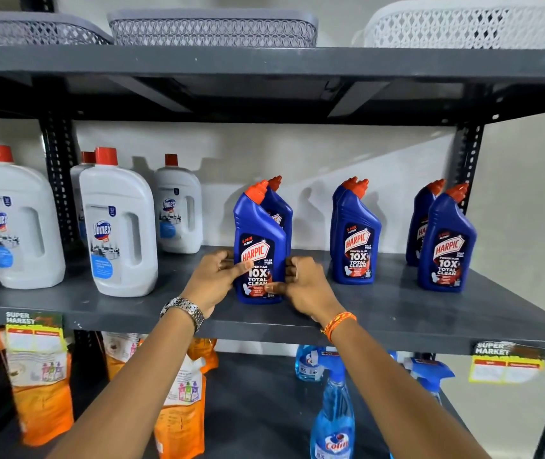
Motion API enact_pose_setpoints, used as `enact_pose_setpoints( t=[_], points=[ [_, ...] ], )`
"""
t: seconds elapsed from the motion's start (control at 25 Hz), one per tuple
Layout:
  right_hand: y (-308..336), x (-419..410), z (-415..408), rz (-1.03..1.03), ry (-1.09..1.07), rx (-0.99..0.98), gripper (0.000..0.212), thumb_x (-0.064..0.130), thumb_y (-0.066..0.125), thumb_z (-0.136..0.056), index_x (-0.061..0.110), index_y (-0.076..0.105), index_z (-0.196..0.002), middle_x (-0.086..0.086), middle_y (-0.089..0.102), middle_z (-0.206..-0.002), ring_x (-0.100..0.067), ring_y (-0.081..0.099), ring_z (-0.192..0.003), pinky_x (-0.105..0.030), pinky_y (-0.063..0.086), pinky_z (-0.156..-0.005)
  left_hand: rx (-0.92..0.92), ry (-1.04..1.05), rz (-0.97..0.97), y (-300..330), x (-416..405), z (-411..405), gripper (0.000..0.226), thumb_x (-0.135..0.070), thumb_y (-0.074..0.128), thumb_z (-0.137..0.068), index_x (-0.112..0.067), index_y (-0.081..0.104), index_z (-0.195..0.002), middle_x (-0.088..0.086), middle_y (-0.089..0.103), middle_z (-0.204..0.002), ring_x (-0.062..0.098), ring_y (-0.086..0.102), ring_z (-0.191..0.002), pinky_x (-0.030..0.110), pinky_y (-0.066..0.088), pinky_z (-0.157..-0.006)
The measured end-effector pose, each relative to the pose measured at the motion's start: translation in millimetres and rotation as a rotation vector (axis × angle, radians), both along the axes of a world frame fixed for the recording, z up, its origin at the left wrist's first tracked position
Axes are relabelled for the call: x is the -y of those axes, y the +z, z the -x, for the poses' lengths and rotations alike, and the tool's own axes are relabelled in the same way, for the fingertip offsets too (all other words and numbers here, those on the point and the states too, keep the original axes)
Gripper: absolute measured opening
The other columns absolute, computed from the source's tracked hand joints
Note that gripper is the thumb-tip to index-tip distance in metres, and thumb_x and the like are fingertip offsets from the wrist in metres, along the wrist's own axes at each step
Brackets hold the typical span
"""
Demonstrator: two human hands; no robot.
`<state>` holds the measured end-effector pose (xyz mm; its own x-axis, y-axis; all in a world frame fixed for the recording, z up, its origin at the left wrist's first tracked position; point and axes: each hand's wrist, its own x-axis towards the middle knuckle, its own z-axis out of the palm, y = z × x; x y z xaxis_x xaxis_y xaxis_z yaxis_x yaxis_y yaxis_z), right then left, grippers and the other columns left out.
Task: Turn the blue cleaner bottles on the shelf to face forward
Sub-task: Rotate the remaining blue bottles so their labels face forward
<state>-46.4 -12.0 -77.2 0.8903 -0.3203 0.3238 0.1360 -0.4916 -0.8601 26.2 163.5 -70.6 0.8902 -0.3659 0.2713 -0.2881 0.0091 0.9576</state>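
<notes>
Blue Harpic cleaner bottles with red caps stand in three front-and-back pairs on the dark middle shelf (397, 313). The left front bottle (259, 236) stands upright with its label towards me. My left hand (215, 279) grips its left side and my right hand (301, 283) grips its right side near the base. A second bottle (281, 210) stands close behind it, mostly hidden. The middle front bottle (355, 240) and the right front bottle (446, 246) show their labels, each with another bottle behind.
White Domex jugs (119, 226) with red caps fill the shelf's left half. Mesh baskets (213, 29) sit on the top shelf. Below are orange refill pouches (181, 409) and blue spray bottles (334, 415). Perforated uprights (468, 154) frame the bay.
</notes>
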Motion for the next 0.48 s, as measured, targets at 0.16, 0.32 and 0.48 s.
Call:
enact_pose_setpoints(
  t=[0.16,0.32,0.48],
  points=[
    [-0.3,-4.0,1.2,0.01,0.008,0.003,0.055,0.01,0.089,-0.072,0.004,0.064,-0.12,-0.013,0.074,-0.123,-0.025,0.072,-0.11,-0.04,0.061,-0.094,-0.022,0.002,-0.003,2.2,-2.3,3.9,0.03,-0.02,0.073,-0.085,-0.015,0.063,-0.113,0.009,0.071,-0.11,0.027,0.069,-0.109,0.048,0.057,-0.096],
    [2.6,-10.8,8.4,0.018,0.018,-0.002,0.057,0.011,0.089,-0.072,0.005,0.062,-0.122,-0.01,0.072,-0.125,-0.021,0.071,-0.11,-0.036,0.06,-0.095,-0.074,0.009,0.002,4.0,-3.8,12.1,0.04,-0.019,0.072,-0.086,-0.008,0.062,-0.122,0.015,0.07,-0.12,0.03,0.067,-0.114,0.052,0.054,-0.1],
    [14.4,33.4,33.5,-0.2,0.011,0.098,0.063,-0.002,0.087,-0.069,0.01,0.057,-0.123,0.002,0.067,-0.11,-0.011,0.066,-0.1,-0.021,0.057,-0.086,0.153,0.349,0.001,3.3,-3.2,52.9,0.04,-0.024,0.074,-0.085,-0.015,0.06,-0.122,0.001,0.069,-0.116,0.017,0.067,-0.107,0.038,0.054,-0.098]
  ],
)
